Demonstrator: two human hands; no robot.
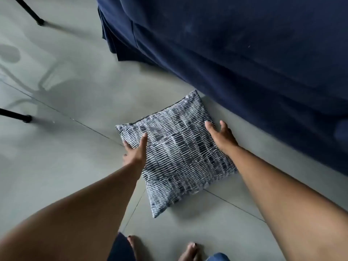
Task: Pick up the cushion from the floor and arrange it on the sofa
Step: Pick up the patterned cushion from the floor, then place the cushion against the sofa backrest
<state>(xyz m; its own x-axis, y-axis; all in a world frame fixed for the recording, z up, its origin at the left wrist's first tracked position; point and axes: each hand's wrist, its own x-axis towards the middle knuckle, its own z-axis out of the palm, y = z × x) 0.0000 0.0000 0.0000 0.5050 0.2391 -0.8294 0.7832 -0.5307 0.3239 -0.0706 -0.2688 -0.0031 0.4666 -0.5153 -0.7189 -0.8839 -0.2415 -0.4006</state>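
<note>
Both hands at the cushion, not lifted yet.

My left fingers (144, 137) lie spread on the near-left edge, and my right hand (222, 135) is open wide on the far-right edge; neither has closed on cloth, I judge; the left hand (134, 153) presses from the side; the cushion (175, 153) lies flat on the floor (75, 166), just beside the sofa (244, 53); if I lift with flat palms only, the soft cover may slip and one corner may drop.
</note>
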